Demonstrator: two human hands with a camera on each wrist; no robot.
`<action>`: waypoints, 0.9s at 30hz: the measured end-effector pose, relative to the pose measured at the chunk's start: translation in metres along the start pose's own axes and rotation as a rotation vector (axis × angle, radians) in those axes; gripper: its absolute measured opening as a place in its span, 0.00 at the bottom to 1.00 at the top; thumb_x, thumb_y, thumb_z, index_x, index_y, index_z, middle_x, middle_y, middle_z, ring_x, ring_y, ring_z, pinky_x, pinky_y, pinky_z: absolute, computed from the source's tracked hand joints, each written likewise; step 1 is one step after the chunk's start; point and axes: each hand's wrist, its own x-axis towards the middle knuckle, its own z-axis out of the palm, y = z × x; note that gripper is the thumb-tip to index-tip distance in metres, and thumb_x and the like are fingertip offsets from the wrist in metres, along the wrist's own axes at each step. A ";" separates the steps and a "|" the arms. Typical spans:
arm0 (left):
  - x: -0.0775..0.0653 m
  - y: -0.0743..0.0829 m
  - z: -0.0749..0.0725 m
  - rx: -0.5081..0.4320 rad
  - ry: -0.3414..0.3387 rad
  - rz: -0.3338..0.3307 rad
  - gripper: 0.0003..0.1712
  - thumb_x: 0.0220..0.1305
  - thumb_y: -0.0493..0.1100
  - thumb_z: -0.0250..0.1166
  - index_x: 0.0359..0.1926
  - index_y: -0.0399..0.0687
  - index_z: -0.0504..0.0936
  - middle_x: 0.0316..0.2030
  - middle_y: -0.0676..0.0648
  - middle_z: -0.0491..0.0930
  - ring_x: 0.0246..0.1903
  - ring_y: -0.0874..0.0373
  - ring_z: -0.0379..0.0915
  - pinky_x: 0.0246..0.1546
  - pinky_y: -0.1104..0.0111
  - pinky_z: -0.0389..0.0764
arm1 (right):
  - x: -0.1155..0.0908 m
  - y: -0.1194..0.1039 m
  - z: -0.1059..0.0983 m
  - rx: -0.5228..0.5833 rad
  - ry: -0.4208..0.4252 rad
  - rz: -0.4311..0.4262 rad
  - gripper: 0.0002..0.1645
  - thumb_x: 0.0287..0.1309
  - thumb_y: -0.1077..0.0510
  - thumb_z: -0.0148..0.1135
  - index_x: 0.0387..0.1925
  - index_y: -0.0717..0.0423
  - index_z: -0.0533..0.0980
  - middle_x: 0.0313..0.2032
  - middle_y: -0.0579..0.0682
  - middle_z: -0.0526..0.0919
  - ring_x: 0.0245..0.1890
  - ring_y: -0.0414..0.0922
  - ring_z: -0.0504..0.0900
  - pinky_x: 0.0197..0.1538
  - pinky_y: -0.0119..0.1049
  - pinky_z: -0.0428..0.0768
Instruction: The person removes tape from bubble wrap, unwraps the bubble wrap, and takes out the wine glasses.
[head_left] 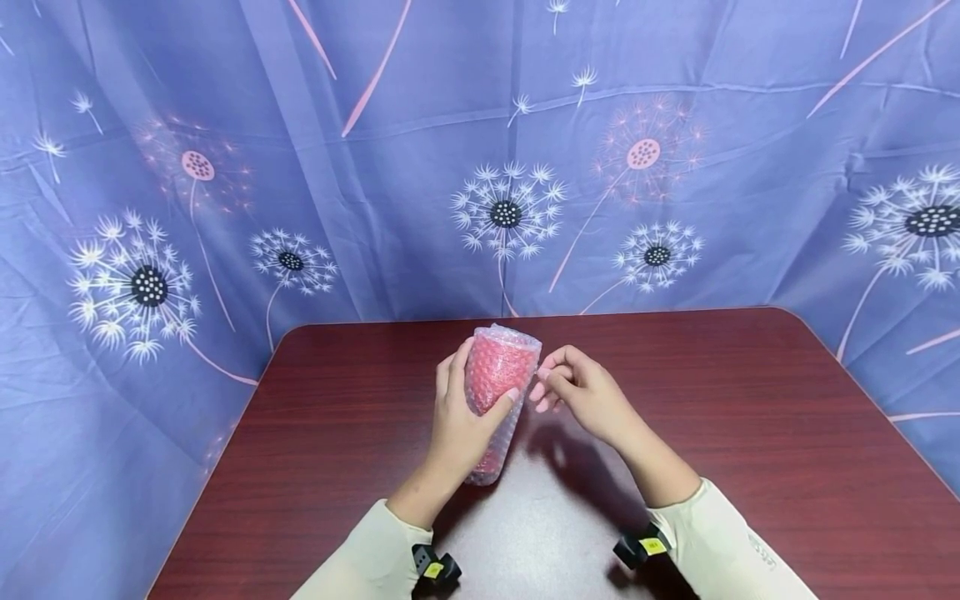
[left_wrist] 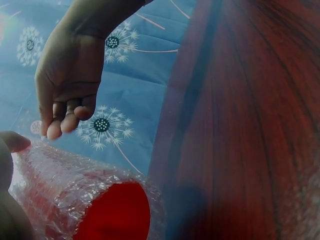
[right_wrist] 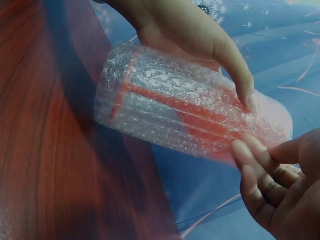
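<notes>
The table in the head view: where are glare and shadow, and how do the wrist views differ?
Head view: pale glare on the near middle of the table, dark shadow below the right hand; left wrist view: dimmer, with glints on the bubble wrap; right wrist view: dimmer too, glints again.

Before me stands a desk (head_left: 360,433) with a dark red-brown, wood-grained top. Its two far corners are rounded; a pale patch of glare (head_left: 532,537) lies on its near middle portion. Behind the far edge and along both sides, I see a violet-blue fabric curtain (head_left: 397,233) with vertical folds. Printed motifs: round white dandelion heads (head_left: 506,214) with black, white-dotted centres; fainter pink dandelion heads (head_left: 643,153); loose white seed tufts (head_left: 584,78); slender pink streaks (head_left: 378,71) set diagonally.
</notes>
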 end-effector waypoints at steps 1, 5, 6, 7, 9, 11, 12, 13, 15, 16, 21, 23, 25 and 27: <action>0.000 -0.001 0.000 -0.001 0.002 0.002 0.52 0.56 0.53 0.76 0.77 0.72 0.57 0.67 0.49 0.65 0.62 0.51 0.70 0.63 0.51 0.74 | 0.000 0.000 0.000 -0.010 0.009 -0.001 0.11 0.73 0.61 0.54 0.46 0.68 0.71 0.29 0.62 0.85 0.25 0.45 0.85 0.34 0.39 0.85; 0.001 -0.002 0.001 0.000 0.008 0.005 0.52 0.56 0.54 0.76 0.76 0.71 0.57 0.66 0.50 0.65 0.62 0.52 0.70 0.62 0.52 0.74 | 0.000 0.000 -0.002 -0.053 0.033 -0.011 0.11 0.71 0.61 0.56 0.44 0.68 0.73 0.23 0.57 0.81 0.21 0.48 0.82 0.31 0.39 0.83; 0.001 -0.003 0.001 0.000 0.009 0.005 0.52 0.56 0.54 0.76 0.76 0.71 0.57 0.66 0.50 0.65 0.62 0.52 0.70 0.62 0.52 0.74 | 0.001 0.000 -0.002 -0.059 0.036 -0.013 0.10 0.71 0.61 0.57 0.43 0.67 0.74 0.22 0.56 0.81 0.21 0.47 0.81 0.31 0.39 0.83; 0.001 -0.003 0.001 0.002 0.011 0.007 0.52 0.55 0.54 0.76 0.76 0.71 0.58 0.66 0.50 0.65 0.62 0.52 0.70 0.62 0.52 0.74 | 0.001 0.000 -0.002 -0.061 0.038 -0.014 0.09 0.71 0.61 0.57 0.43 0.66 0.74 0.23 0.56 0.81 0.21 0.47 0.81 0.31 0.39 0.83; 0.001 -0.003 0.001 0.002 0.013 0.005 0.52 0.55 0.55 0.76 0.76 0.71 0.58 0.66 0.50 0.65 0.62 0.52 0.70 0.62 0.52 0.74 | 0.001 0.000 -0.002 -0.059 0.035 -0.016 0.08 0.71 0.61 0.56 0.42 0.65 0.75 0.23 0.56 0.82 0.22 0.47 0.81 0.32 0.40 0.83; 0.001 -0.002 0.001 0.001 0.015 0.006 0.52 0.55 0.55 0.77 0.76 0.69 0.59 0.66 0.50 0.65 0.62 0.52 0.70 0.62 0.51 0.74 | 0.001 0.001 -0.003 -0.059 0.031 -0.019 0.08 0.72 0.60 0.56 0.42 0.63 0.75 0.23 0.56 0.81 0.22 0.47 0.82 0.32 0.40 0.83; 0.001 -0.002 0.001 0.000 0.016 0.004 0.52 0.54 0.55 0.77 0.76 0.69 0.59 0.66 0.50 0.65 0.62 0.52 0.70 0.62 0.51 0.74 | 0.001 0.001 -0.003 -0.055 0.027 -0.020 0.07 0.72 0.60 0.56 0.42 0.63 0.74 0.22 0.56 0.81 0.21 0.47 0.82 0.32 0.42 0.84; 0.001 -0.002 0.001 0.002 0.016 0.001 0.52 0.54 0.55 0.77 0.76 0.69 0.59 0.66 0.49 0.65 0.62 0.52 0.70 0.62 0.51 0.74 | 0.001 0.001 -0.003 -0.044 0.021 -0.021 0.08 0.72 0.60 0.55 0.43 0.63 0.74 0.22 0.56 0.81 0.21 0.48 0.83 0.32 0.42 0.84; 0.001 -0.002 0.001 0.005 0.013 -0.007 0.53 0.53 0.55 0.78 0.76 0.69 0.59 0.66 0.49 0.66 0.62 0.52 0.70 0.63 0.51 0.73 | 0.000 0.001 -0.003 -0.014 0.005 -0.015 0.08 0.73 0.61 0.54 0.43 0.64 0.73 0.23 0.58 0.82 0.22 0.49 0.84 0.32 0.45 0.85; 0.000 -0.001 0.001 0.008 0.011 -0.011 0.54 0.52 0.56 0.78 0.76 0.69 0.59 0.67 0.49 0.66 0.63 0.51 0.70 0.64 0.51 0.73 | 0.001 0.000 -0.003 0.005 -0.004 -0.008 0.08 0.73 0.61 0.54 0.43 0.65 0.73 0.24 0.59 0.82 0.23 0.49 0.85 0.32 0.45 0.86; 0.001 0.000 0.001 0.039 -0.009 -0.017 0.57 0.51 0.57 0.79 0.77 0.72 0.56 0.68 0.49 0.68 0.65 0.51 0.69 0.65 0.50 0.72 | 0.000 0.000 -0.002 0.088 -0.035 0.028 0.12 0.72 0.63 0.52 0.46 0.73 0.70 0.30 0.67 0.85 0.27 0.53 0.89 0.31 0.48 0.87; 0.001 0.000 0.001 0.051 -0.014 -0.013 0.57 0.51 0.57 0.79 0.77 0.72 0.55 0.68 0.49 0.69 0.65 0.51 0.68 0.65 0.49 0.72 | 0.001 0.000 -0.002 0.090 -0.032 0.028 0.13 0.72 0.62 0.53 0.46 0.74 0.69 0.30 0.66 0.84 0.28 0.54 0.89 0.31 0.47 0.87; 0.001 0.000 0.000 0.052 -0.017 -0.011 0.57 0.51 0.58 0.78 0.77 0.73 0.55 0.68 0.50 0.69 0.65 0.51 0.69 0.64 0.48 0.73 | 0.001 0.000 -0.003 0.082 -0.025 0.022 0.13 0.72 0.62 0.55 0.44 0.73 0.70 0.28 0.63 0.84 0.27 0.55 0.89 0.32 0.49 0.87; 0.001 0.001 0.000 0.041 -0.017 -0.012 0.57 0.51 0.59 0.78 0.76 0.74 0.56 0.69 0.50 0.69 0.65 0.51 0.70 0.63 0.49 0.74 | 0.001 0.001 -0.003 0.066 -0.016 0.014 0.12 0.71 0.61 0.56 0.43 0.71 0.70 0.26 0.61 0.83 0.26 0.55 0.88 0.33 0.51 0.87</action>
